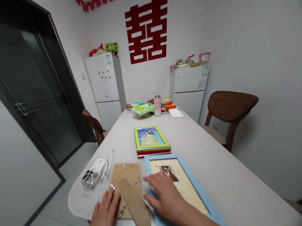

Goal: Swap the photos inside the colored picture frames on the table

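Observation:
A brown photo frame backing board (130,170) lies at the table's near edge, with metal clips around it and a slanted support leg (134,204) on top. My left hand (104,213) rests at its left side, fingers stretched out near a clip. To the right lies a light blue photo frame (193,182) holding a cream sheet and a small picture (169,173). Across its left side is my right hand (166,195), fingers extended and thumb apart, the fingertips near the backing board's right clip. Part of the blue frame is hidden beneath this hand.
Beyond the hands stands a stack of frames, a green photo frame (153,148) on top. A white power bank with cable (99,165) lies left. A pink bottle (157,106) and snack bags (143,109) occupy the far end. Brown chairs (229,104) flank the table.

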A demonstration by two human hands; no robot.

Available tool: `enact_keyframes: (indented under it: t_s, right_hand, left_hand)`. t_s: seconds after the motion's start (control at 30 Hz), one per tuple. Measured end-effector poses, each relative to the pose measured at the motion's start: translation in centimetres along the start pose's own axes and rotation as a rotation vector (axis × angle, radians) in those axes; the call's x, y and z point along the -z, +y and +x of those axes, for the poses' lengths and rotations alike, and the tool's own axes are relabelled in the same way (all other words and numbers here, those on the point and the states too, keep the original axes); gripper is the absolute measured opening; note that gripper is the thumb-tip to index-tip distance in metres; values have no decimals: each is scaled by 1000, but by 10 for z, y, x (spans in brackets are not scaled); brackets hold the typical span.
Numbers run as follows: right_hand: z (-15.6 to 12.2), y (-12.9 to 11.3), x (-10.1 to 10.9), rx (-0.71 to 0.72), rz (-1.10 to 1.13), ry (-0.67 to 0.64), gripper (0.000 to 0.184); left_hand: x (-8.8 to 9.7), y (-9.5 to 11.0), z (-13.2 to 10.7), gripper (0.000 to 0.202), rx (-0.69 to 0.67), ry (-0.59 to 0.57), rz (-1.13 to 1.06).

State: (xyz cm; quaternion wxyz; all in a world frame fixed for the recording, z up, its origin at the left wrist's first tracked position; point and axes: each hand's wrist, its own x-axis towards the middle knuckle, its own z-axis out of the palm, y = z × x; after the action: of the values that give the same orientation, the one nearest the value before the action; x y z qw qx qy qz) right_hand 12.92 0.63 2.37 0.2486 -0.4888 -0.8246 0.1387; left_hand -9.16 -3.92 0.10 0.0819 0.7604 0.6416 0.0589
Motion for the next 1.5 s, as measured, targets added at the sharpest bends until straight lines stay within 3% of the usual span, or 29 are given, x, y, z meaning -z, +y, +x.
enact_keyframes:
  t_s: [0.13,0.27,0.4,0.53,0.77,0.93,1.07,1.23,1.5]
  right_hand:
    - [2,-37,-31,34,-3,-121,56]
    - [4,-42,-40,-17,99,-145,59]
    - [0,-40,-14,11,290,-88,57]
    - [-14,-27,23,19,327,-39,45]
    - [-52,35,54,-121,227,-58,40]
    - [-64,60,55,-186,162,-61,40]
    - [-65,68,53,-187,103,-37,43]
    - [-68,73,50,-184,27,-22,43]
    - [-62,81,38,-153,-75,25,35]
  left_hand:
    - [-4,-13,1,73,53,-12,37]
    - [-9,-21,5,71,25,52,-22]
    - [-4,-24,5,65,-132,232,-85]
    - [3,1,8,65,-328,392,-122]
    - [-17,76,31,66,-435,218,-237]
    - [-20,106,43,61,-383,79,-294]
    - [-8,117,47,54,-317,-27,-277]
    - [-4,119,48,52,-325,-65,-257]
    - [-16,117,53,37,-334,51,-208]
